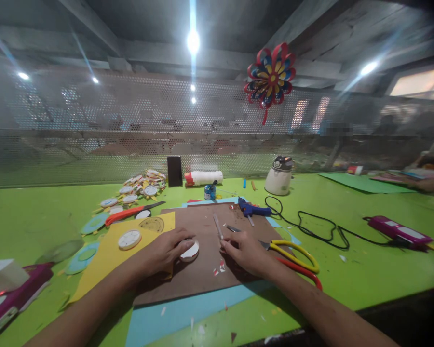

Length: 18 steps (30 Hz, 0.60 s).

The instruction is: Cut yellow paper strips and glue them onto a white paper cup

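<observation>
My left hand (171,248) lies over the brown board (202,284), its fingertips closed on the edge of a round white disc (191,251). In the fingers of my right hand (244,250) is a slim, pale grey stick (217,224), pinched near its lower end; its exact kind is unclear. Scissors (294,250) with one yellow and one red handle lie beside and partly behind my right hand. Left of my left hand, a white disc with drawn lines (129,239) rests on yellow paper (104,260). Small red and white scraps (220,268) lie between my hands.
A blue glue gun (253,208) rests at the board's far right, its black cord running to a purple power strip (400,231). A red-handled cutter (126,213), a heap of decorated discs (144,185), a small blue jar (210,193) and a cream flask (278,177) stand farther back.
</observation>
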{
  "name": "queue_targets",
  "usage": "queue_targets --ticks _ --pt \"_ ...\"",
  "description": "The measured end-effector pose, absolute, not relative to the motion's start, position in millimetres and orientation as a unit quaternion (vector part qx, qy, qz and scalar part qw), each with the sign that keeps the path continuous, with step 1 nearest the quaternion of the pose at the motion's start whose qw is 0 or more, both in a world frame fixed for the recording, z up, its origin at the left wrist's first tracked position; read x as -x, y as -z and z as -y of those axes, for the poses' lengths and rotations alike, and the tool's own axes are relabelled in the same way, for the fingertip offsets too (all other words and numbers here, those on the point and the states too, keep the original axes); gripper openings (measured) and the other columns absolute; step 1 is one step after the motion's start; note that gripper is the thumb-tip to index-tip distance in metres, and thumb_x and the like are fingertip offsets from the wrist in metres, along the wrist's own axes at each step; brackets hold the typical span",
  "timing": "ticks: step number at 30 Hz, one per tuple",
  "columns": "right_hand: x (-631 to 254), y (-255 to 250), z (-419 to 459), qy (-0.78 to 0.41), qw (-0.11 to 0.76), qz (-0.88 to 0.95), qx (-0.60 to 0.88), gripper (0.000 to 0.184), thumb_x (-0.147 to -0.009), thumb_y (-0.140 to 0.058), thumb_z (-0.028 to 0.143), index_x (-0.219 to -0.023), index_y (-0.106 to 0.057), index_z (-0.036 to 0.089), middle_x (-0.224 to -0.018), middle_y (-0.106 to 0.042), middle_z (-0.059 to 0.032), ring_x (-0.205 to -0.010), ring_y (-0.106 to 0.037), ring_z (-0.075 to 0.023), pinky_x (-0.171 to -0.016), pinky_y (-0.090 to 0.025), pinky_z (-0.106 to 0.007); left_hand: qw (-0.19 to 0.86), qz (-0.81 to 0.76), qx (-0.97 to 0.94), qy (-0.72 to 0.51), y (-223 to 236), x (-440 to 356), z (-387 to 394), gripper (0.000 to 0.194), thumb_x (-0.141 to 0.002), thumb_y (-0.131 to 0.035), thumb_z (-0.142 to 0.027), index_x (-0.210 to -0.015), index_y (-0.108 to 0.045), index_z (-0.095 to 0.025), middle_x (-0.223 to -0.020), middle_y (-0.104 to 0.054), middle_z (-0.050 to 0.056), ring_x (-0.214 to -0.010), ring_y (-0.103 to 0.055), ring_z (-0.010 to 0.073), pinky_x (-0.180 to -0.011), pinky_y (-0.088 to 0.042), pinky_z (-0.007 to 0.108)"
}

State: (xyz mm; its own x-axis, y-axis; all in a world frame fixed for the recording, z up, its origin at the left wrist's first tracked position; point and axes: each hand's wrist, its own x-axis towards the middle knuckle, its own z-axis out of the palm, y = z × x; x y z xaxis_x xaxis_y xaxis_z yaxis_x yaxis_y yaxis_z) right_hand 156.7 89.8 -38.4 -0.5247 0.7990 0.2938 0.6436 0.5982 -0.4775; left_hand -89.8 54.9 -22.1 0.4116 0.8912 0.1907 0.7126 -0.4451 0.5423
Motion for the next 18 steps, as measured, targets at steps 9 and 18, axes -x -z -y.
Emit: queue_targets --ticks 9,18 --pt "-157.3 38.9 -89.7 -0.154 0.254 0.858 0.419 0.025 -0.086 -0.047 0.025 -0.073 -0.068 0.019 -0.066 -0.069 -0.0033 -0.059 -0.059 -0.0150 -0.054 -0.034 -0.023 0.192 -0.494 -0.817 -0.228 21.9 89.9 -54.5 0.040 -0.091 -0.033 -0.045 -0.109 -0.061 -0.023 -0.111 -0.063 0.006 -0.098 -0.056 0.0195 -0.088 -0.041 0.029" --pt "-156.2 40.2 -90.4 -0.155 0.275 0.854 0.413 0.027 -0.087 -0.047 0.025 -0.069 -0.066 0.018 -0.064 -0.068 -0.0025 -0.057 -0.059 -0.0140 -0.053 -0.036 -0.022 0.201 -0.488 -0.816 -0.235 21.9 90.6 -54.9 0.041 -0.092 -0.032 -0.045 -0.109 -0.061 -0.023 -0.108 -0.063 0.005 -0.097 -0.057 0.0190 -0.087 -0.042 0.029"
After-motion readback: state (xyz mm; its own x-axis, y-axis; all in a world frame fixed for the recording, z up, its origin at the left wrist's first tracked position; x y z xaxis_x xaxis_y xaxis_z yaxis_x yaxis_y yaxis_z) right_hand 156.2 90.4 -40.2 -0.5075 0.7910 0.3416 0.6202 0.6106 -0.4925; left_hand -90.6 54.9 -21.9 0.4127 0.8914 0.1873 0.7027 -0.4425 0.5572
